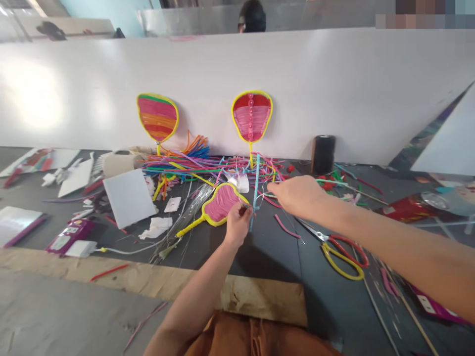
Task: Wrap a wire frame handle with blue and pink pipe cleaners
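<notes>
My left hand (238, 222) is closed in a pinch on a light blue pipe cleaner (257, 178), which stands nearly upright. To its right, my right hand (299, 195) is closed, its fingertips pinching a thin pale wire (261, 194) that runs to the blue pipe cleaner. Just left of my left hand lies a pink fan shape (220, 205) with a yellow pipe-cleaner border and handle, partly behind my fingers. Scissors (343, 254) with a red and a yellow handle lie below my right forearm.
Behind are a heap of coloured pipe cleaners (185, 165), a striped fan (158, 118), a red-and-pink fan (252, 116) and a dark cylinder (322, 154). A red can (415, 207) lies at right. At left are a white square card (129, 198) and a purple box (70, 236).
</notes>
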The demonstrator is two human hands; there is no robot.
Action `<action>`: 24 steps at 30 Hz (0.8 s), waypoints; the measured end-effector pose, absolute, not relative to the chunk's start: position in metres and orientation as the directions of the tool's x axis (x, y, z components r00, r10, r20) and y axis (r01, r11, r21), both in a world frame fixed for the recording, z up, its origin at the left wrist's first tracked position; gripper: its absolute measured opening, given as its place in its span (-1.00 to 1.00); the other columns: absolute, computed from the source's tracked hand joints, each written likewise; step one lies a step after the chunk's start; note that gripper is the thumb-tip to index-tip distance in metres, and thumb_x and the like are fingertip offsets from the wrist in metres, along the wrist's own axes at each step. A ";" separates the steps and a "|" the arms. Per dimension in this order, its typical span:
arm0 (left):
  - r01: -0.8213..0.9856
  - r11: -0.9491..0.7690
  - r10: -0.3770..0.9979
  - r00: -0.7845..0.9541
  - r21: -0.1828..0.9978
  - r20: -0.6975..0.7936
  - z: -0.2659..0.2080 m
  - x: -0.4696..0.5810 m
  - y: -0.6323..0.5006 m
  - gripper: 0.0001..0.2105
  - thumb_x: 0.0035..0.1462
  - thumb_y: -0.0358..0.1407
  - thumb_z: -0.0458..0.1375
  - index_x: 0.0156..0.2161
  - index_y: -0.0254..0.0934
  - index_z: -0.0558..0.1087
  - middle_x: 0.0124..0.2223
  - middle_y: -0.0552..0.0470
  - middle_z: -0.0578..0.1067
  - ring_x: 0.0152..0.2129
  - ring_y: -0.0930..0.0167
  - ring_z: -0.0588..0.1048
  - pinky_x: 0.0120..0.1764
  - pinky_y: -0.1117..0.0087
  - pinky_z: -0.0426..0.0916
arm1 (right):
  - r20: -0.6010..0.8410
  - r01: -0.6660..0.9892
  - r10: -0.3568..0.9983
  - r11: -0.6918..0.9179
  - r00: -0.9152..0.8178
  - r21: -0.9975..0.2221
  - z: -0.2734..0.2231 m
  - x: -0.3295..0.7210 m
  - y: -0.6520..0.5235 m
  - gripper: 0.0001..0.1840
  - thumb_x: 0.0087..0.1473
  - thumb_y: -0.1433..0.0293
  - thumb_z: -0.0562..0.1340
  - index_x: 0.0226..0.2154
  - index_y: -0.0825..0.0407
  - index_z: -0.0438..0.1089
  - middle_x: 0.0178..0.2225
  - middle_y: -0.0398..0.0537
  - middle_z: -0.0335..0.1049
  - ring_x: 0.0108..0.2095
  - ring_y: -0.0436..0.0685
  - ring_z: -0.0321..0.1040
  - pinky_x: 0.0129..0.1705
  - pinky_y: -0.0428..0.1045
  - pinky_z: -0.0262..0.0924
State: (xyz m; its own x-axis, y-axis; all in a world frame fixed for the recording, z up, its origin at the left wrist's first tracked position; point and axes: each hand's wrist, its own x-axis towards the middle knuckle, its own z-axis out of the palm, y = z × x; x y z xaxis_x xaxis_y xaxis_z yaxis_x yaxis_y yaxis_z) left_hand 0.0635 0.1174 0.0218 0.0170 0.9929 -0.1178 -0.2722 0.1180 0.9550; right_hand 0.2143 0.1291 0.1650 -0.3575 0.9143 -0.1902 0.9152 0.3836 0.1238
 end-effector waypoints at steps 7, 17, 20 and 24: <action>-0.327 0.201 0.979 0.107 0.923 -0.176 0.022 0.066 0.115 -0.75 -0.16 -0.20 0.27 -0.44 -0.30 0.34 -0.56 0.17 0.36 -0.60 0.54 0.41 -0.51 0.54 0.22 | -0.126 0.462 0.872 0.125 -0.474 -0.878 0.162 0.259 0.122 -0.58 0.20 0.17 -0.01 -0.02 0.03 0.28 -0.27 0.02 0.47 -0.40 0.02 0.37 -0.43 -0.07 0.24; -0.181 0.161 0.970 0.208 0.970 -0.122 0.020 0.070 0.107 -0.85 -0.07 -0.27 0.20 -0.41 -0.31 0.36 -0.55 0.11 0.43 -0.59 0.52 0.38 -0.48 0.51 0.21 | 0.405 0.565 0.752 0.659 -0.520 -0.497 0.142 0.255 0.072 -0.76 0.17 0.43 0.09 -0.21 -0.02 0.47 -0.17 0.00 0.41 -0.23 0.02 0.39 -0.20 -0.08 0.29; -0.111 0.077 0.961 0.273 0.991 -0.044 0.024 0.071 0.102 -0.89 -0.02 -0.30 0.16 -0.39 -0.31 0.36 -0.53 0.10 0.42 -0.58 0.52 0.36 -0.48 0.51 0.20 | 0.502 0.660 0.782 0.601 -0.369 -0.451 0.145 0.256 0.078 -0.78 0.17 0.41 0.10 -0.24 -0.03 0.47 -0.20 -0.03 0.45 -0.22 0.03 0.41 -0.16 -0.07 0.29; 0.002 0.008 0.942 0.336 1.000 -0.008 0.028 0.073 0.095 -0.93 -0.01 -0.34 0.14 -0.39 -0.30 0.36 -0.52 0.11 0.40 -0.57 0.51 0.35 -0.45 0.50 0.22 | 0.461 0.818 0.846 0.453 -0.268 -0.355 0.142 0.262 0.105 -0.76 0.17 0.44 0.06 -0.24 0.02 0.44 -0.23 -0.03 0.49 -0.24 0.07 0.43 -0.19 -0.05 0.27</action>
State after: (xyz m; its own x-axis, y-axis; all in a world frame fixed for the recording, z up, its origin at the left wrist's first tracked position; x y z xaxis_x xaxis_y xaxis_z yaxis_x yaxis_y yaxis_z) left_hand 0.0733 0.0950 0.0280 0.3364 0.9417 -0.0079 0.0020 0.0076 1.0000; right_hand 0.2619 0.1054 0.1422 -0.2683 0.8456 0.4614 0.8178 0.4531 -0.3548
